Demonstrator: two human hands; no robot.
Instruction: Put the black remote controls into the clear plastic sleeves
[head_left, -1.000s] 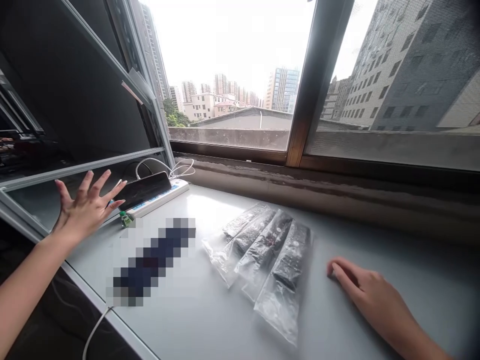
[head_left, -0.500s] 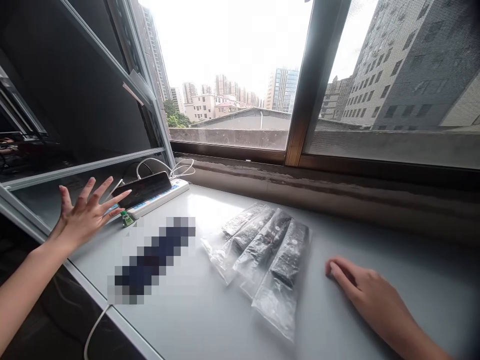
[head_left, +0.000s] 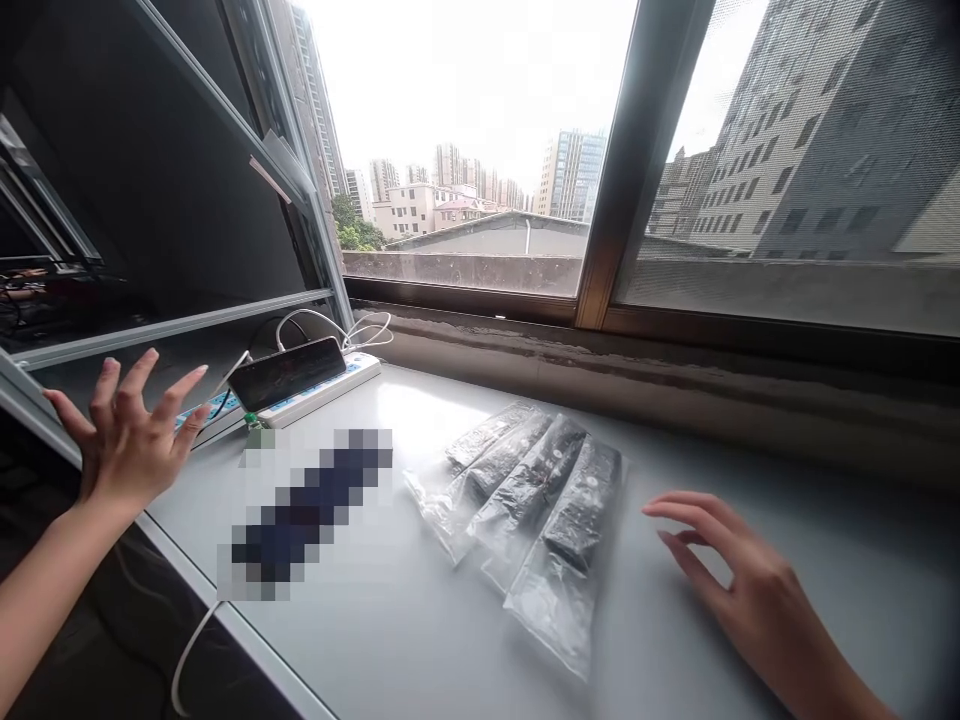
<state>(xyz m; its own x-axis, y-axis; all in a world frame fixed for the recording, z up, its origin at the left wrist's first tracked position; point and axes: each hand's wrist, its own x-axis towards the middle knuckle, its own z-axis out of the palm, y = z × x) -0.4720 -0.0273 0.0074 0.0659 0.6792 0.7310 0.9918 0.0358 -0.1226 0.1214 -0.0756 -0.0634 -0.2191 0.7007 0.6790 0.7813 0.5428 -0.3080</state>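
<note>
My left hand (head_left: pixel 135 440) is spread open above the left edge of the white table (head_left: pixel 420 650), holding nothing. Close to its fingertips are a white power strip (head_left: pixel 364 370), a dark phone (head_left: pixel 289 375) leaning on its side and a small green bottle (head_left: pixel 255 430). Several clear plastic bags (head_left: pixel 551 600) with dark folded contents lie fanned out in the middle. To their right, my right hand (head_left: pixel 742 570) is open and empty, thumb and fingers curved apart. A pixelated dark blue item (head_left: pixel 307 515) lies between the left hand and the bags; its kind is hidden.
White cables (head_left: pixel 367 325) loop behind the phone, and another white cable (head_left: pixel 184 650) hangs over the table's left edge. A metal frame (head_left: pixel 180 325) with a dark panel rises at the left. Beyond the table stands a window (head_left: pixel 592 250) with its sill.
My left hand has moved left, away from the phone and bottle. The fingers of my right hand have opened from a loose curl. The bags lie as before.
</note>
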